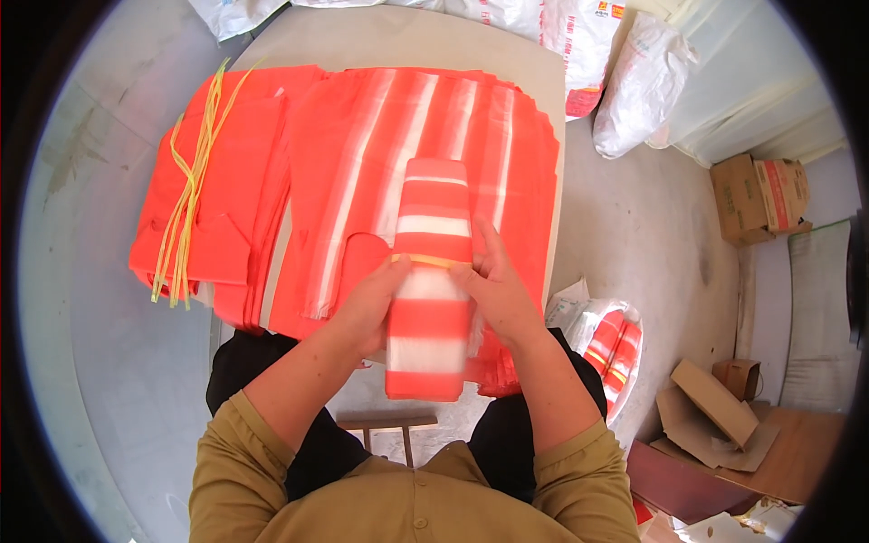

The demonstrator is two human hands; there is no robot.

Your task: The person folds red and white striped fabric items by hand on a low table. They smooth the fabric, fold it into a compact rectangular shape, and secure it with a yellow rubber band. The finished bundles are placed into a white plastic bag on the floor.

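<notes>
Okay, so the person's left hand and right hand are both half closing around a folded red-and-white bundle, thumbs resting by its yellow band. They're holding it over the near edge of a striped stack; yellow strips are lying off left.

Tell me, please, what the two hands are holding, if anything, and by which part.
The left hand and right hand hold a striped bundle between them, by its two long sides near the middle, beside the yellow band.
</notes>
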